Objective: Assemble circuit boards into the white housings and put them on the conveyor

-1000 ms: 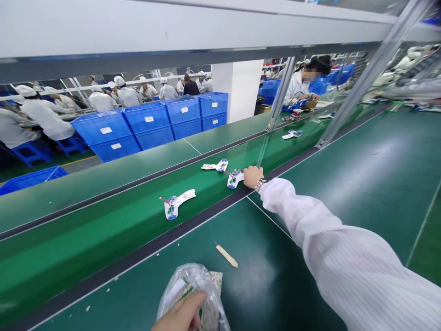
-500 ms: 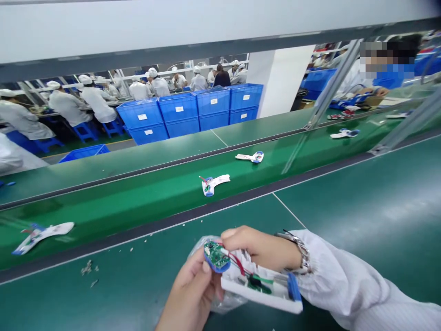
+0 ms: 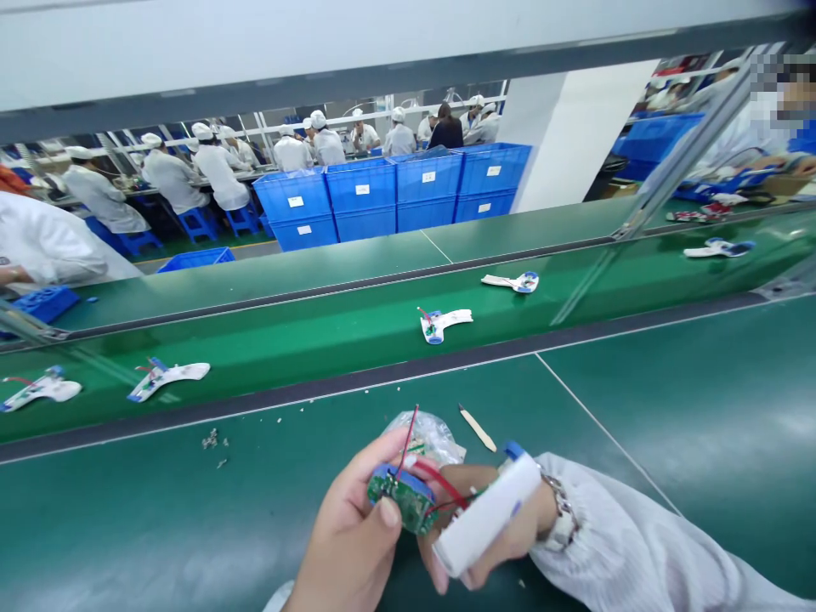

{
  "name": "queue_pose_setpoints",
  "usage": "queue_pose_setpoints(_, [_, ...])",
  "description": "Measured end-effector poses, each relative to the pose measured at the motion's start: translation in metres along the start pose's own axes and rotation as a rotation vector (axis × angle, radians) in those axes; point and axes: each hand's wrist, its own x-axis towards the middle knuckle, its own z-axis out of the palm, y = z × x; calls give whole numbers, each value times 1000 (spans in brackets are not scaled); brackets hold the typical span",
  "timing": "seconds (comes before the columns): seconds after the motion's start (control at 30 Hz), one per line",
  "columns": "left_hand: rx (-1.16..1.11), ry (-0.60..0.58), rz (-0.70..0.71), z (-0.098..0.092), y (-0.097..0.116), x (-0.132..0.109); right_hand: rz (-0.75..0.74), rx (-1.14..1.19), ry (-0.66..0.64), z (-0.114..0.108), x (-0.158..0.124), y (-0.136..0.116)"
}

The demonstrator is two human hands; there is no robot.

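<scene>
My left hand pinches a small green circuit board in a blue ring, with red wires running off it. My right hand is wrapped round the white handle of the device shell that the wires lead into. Both hands sit close together low in the view, just above the green worktable. A clear plastic bag lies on the table right behind the board.
A thin wooden stick lies by the bag. Several white-and-blue shells ride the green conveyor beyond. Small debris dots the table. Blue crates and workers in white stand behind.
My right hand pulled a shell off the conveyor and brought it to my left hand. The shell has turned edge-on, and my left hand now holds its circuit board instead of the bag.
</scene>
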Motion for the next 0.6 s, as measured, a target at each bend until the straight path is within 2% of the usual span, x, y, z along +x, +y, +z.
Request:
queue_pose_setpoints(0.07, [11,-108,7,-2,-2,-3,1,132,-73,7,8,15])
queue_pose_setpoints(0.13, [60,-143,47,-2,-5,-6,-6,241,-100,14,16,28])
queue_pose_setpoints(0.27, [148,-48,197,-2,-7,-7,-78,548,-69,32,28,44])
queue_pose_setpoints(0.37, [179,-9,243,-6,-8,-5,-132,748,-81,41,29,45])
queue_pose_setpoints(0.47, [226,48,258,-7,-6,-5,-22,631,-76,38,22,33])
queue_pose_setpoints(0.53, [241,175,295,-3,-5,-8,84,383,-89,28,12,17])
queue_pose_setpoints(0.57, [253,248,320,-1,-4,-10,117,234,-39,23,6,7])
queue_pose_setpoints(0.6, [274,311,340,2,-4,-12,134,82,89,18,0,-4])
